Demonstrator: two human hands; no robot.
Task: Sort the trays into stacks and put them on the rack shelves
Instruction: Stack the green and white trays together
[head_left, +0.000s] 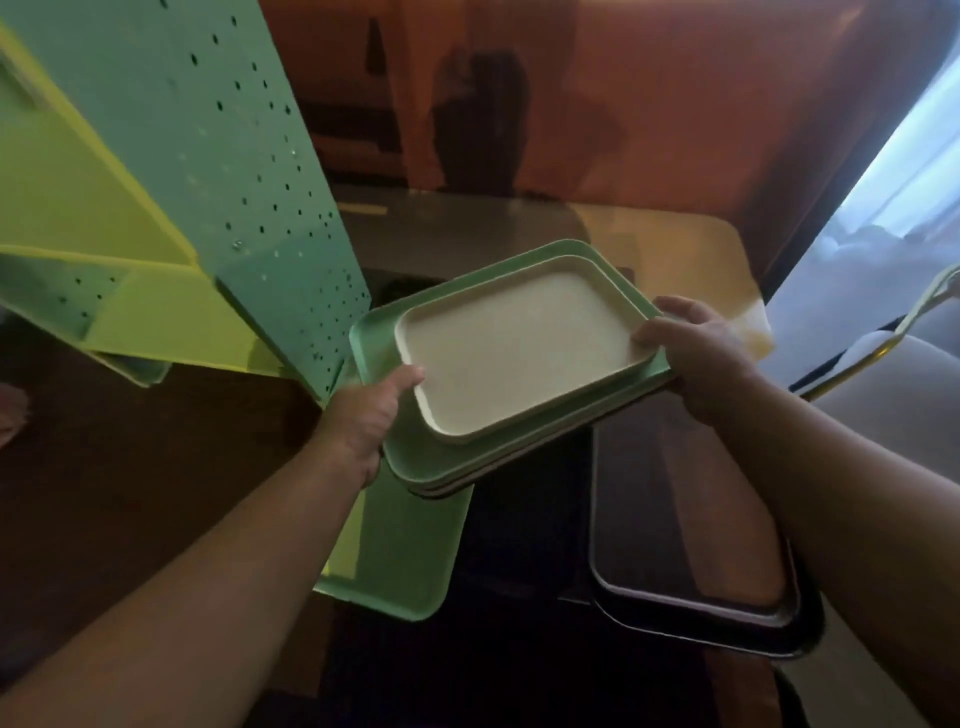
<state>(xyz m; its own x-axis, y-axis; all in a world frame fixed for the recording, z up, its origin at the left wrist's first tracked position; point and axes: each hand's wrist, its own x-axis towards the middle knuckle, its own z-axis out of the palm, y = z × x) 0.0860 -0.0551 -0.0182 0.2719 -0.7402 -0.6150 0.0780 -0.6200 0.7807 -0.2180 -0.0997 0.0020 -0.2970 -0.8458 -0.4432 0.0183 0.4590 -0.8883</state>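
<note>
I hold a small stack of trays in the air at the centre. A beige tray (514, 348) lies on top of a larger green tray (379, 325), with more tray edges showing under it. My left hand (366, 415) grips the stack's near-left edge, thumb on the beige tray's rim. My right hand (698, 353) grips the right edge. Below lie another green tray (400, 556) and a stack of dark brown trays (691, 525). The green and yellow rack (208, 171) stands to the left of the held stack.
A yellowish tray or board (680, 244) lies on the table behind the held stack. The rack's perforated green side panel (291, 270) is close to the stack's left corner. A bright window area (893, 208) is at the right.
</note>
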